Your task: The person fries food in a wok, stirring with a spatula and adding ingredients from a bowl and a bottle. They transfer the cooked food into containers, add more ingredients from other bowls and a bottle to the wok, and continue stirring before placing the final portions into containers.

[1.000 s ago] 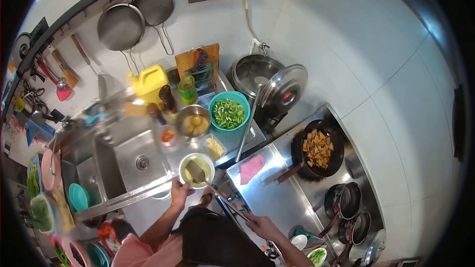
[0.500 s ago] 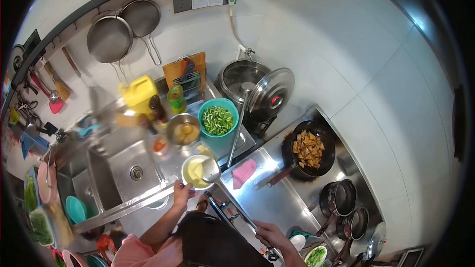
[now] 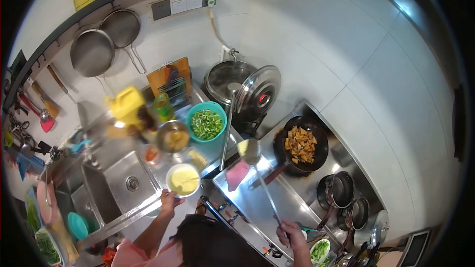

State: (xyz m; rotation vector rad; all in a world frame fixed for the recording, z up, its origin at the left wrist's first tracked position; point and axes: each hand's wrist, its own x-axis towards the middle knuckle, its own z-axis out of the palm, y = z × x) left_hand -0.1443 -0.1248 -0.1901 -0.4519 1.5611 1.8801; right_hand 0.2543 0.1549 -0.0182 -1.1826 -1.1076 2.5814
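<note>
My left hand (image 3: 169, 201) grips the rim of a white bowl (image 3: 172, 184) that holds a smooth pale yellow substance. In my right hand (image 3: 292, 235) is the long handle of a metal ladle (image 3: 251, 152). A pale yellow lump (image 3: 242, 147) shows at the ladle's head, which is over the steel stove top near a pink cloth (image 3: 237, 176). To its right, a black wok (image 3: 321, 144) contains browned, chopped pieces of food (image 3: 301, 143).
A turquoise bowl of chopped greens (image 3: 207, 123), a metal bowl (image 3: 162, 138) and a yellow jug (image 3: 126, 105) stand behind the white bowl. The sink (image 3: 111, 183) is left. Small black pans (image 3: 341, 189) and a large lidded pot (image 3: 213, 86) occupy the stove side.
The ladle has come out of the white bowl and moved right with a yellow lump. My right hand has risen and shifted right. The camera view has shifted slightly.
</note>
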